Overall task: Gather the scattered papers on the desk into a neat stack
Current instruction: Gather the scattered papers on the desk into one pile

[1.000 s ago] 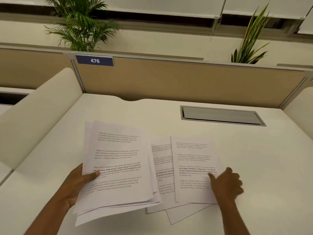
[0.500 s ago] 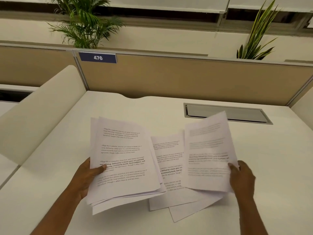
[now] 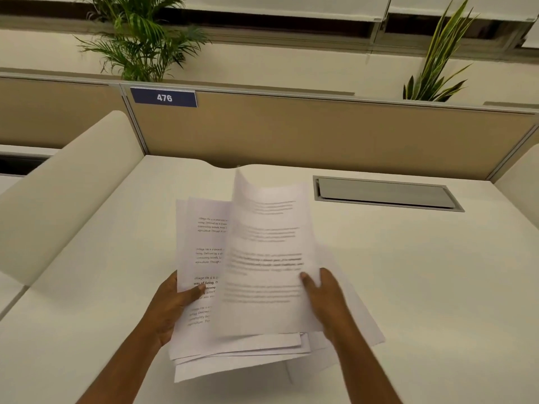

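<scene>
My left hand (image 3: 172,307) grips a loose stack of printed papers (image 3: 201,252) by its left edge, held above the white desk (image 3: 423,287). A single printed sheet (image 3: 268,258), blurred by motion, is pinched at its right edge by my right hand (image 3: 326,298). This sheet lies over the right part of the stack. Under my right hand, more papers (image 3: 367,325) rest flat on the desk, mostly hidden by the stack and my arm.
A grey cable hatch (image 3: 385,193) is set into the desk at the back right. A tan partition (image 3: 320,135) with a blue "476" label (image 3: 164,97) closes the far side. Cream dividers (image 3: 64,193) flank the left and right. Plants stand behind the partition.
My right hand lifted one sheet off the desk and carried it left onto the stack in my left hand. The stack stayed in my left hand.
</scene>
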Available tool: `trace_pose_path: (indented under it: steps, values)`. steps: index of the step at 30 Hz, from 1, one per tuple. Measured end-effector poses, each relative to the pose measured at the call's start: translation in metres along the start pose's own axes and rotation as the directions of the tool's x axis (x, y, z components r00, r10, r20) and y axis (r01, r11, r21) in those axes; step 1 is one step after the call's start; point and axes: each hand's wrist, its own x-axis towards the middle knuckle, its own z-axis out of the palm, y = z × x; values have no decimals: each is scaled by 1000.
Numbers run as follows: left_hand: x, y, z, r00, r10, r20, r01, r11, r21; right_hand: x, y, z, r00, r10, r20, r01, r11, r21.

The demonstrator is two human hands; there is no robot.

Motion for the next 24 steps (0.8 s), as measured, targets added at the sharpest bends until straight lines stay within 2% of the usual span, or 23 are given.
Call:
trace_pose_path:
  steps: [2,5,8,12,17,19,22,24]
  values:
    - [-2,-1,0,999,43,12,-44,998,34,-7,-2,13,998,-31,54,32,999,-17]
    - [-4,-6,-3,996,17,-92,-17,1000,-3,-18,-2,32,993,-77,86,82,995,-49]
    - [-5,-12,-5,983,11,-182,12,992,129,-27,-2,48,987,-139,78,144,988,-58]
    - [-8,-9,-6,990,47,-133,-34,995,98,-32,1,55,984,-148,99,152,988,-33]
    - [-5,-13,-12,994,-7,-106,0,997,-72,-25,8,49,988,-110,111,110,994,10]
    - [-6,-15,-9,991,-8,-135,2,999,-43,-23,12,50,988,-98,119,96,995,22]
    - [-6,-18,-6,995,-20,-102,22,1000,21,-20,19,52,987,-87,135,85,996,26]
    - [-6,-19,-9,994,-9,-108,14,999,40,-14,21,43,992,-80,100,81,997,-8]
